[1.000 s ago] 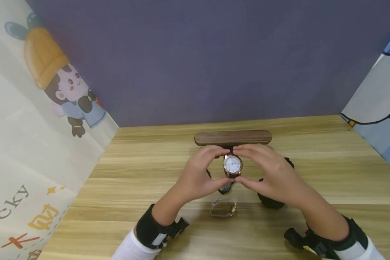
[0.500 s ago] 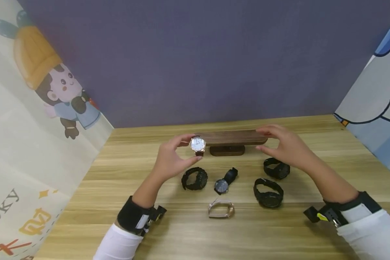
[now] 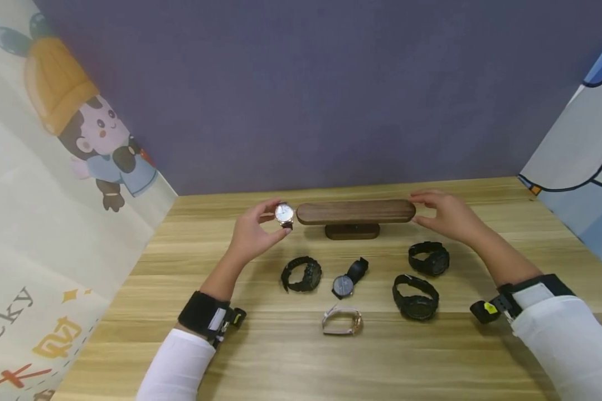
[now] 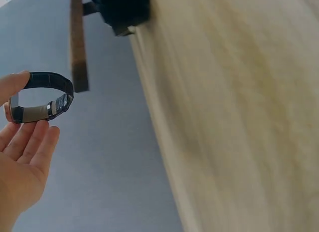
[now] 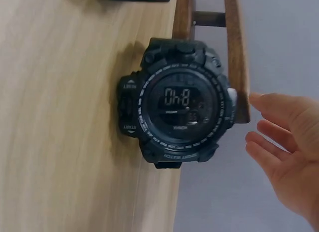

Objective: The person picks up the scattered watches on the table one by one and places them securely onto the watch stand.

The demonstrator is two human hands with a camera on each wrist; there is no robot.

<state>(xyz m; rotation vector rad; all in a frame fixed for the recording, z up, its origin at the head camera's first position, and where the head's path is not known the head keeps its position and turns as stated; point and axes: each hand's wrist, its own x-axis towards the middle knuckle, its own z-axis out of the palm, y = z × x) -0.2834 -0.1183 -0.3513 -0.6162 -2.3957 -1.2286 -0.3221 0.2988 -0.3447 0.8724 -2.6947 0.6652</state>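
In the head view my left hand pinches a watch with a white dial and rose-gold case, just off the left end of a wooden watch stand. The left wrist view shows its dark strap fastened in a loop, near the end of the stand's bar. My right hand is at the stand's right end, thumb and forefinger on either side of it. In the right wrist view the thumb meets the bar; the exact contact of the other fingers is unclear.
In front of the stand lie a black watch, a dark round-dial watch and a pale-strapped watch. Two more black watches, one nearer and one farther, lie to the right. A purple-grey panel rises behind the table.
My hands have parted from the middle. The left carried the white-dial watch leftward to the stand's left end; the right moved to its right end. The watches on the table came into view.
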